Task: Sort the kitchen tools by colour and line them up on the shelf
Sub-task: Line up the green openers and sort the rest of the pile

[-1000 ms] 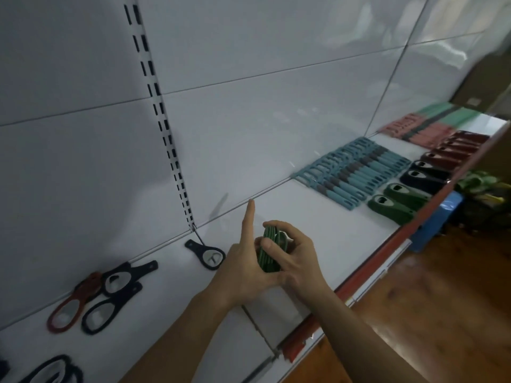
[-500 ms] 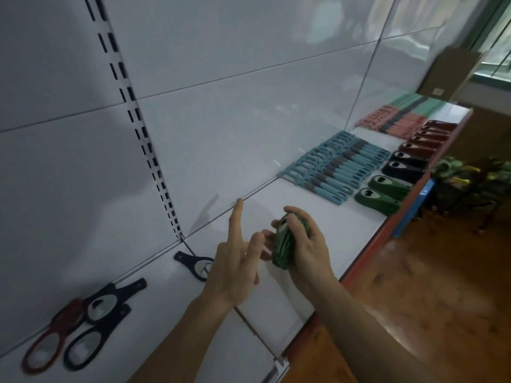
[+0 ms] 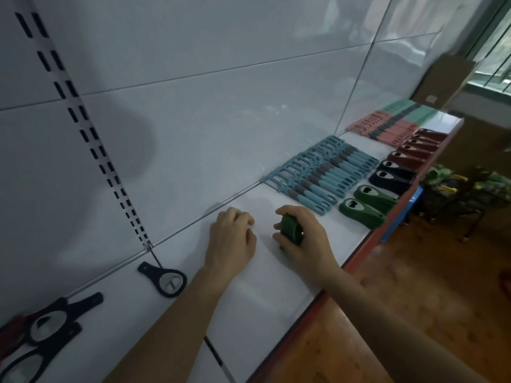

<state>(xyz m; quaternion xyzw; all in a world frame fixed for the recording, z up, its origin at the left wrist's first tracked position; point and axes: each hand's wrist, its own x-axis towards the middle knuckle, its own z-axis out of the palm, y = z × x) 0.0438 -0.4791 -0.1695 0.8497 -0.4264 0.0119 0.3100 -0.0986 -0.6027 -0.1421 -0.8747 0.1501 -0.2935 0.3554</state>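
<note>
**Shelf** (image 3: 262, 299): white with a red front edge. It runs from the lower left to the upper right of the frame, along a white panelled back wall.

**Slotted upright** (image 3: 83, 128): white strip with two columns of dark slots. It crosses the wall from the upper left down to the shelf.

**Red opener** (image 3: 8, 328): lower left corner, mostly cut off by the frame edge.

**Black openers** (image 3: 52, 319): two, lying flat and overlapping just beside the red one.

**Lone black opener** (image 3: 166, 280): lies flat with a round metal-lined head, its handle pointing toward the wall. It sits just left of the left forearm.

**Left hand** (image 3: 231, 241): centre of frame, resting back-up on the shelf with the fingers curled under. It appears to hold nothing, though the palm is hidden.

**Right hand** (image 3: 304, 241): just right of the left hand and not touching it. The fingers and thumb are curled round the stack of green tools (image 3: 290, 230), which is held on edge down at the shelf surface, midway across the shelf's depth.

**Blue peelers** (image 3: 323, 175): a close row, side by side, heads toward the wall.

**Green openers** (image 3: 362, 214): two, near the front edge.

**Dark navy openers** (image 3: 392, 175): next along the front edge.

**Dark red openers** (image 3: 414, 150): a row beyond those.

**Pink peelers** (image 3: 387, 128): upper right, by the wall.

**Teal peelers** (image 3: 409, 111): farthest along.

**Cardboard box** (image 3: 448, 78): stands at the shelf's far end.

**Blue stool** (image 3: 401, 217): on the wooden floor (image 3: 428, 299).
</note>
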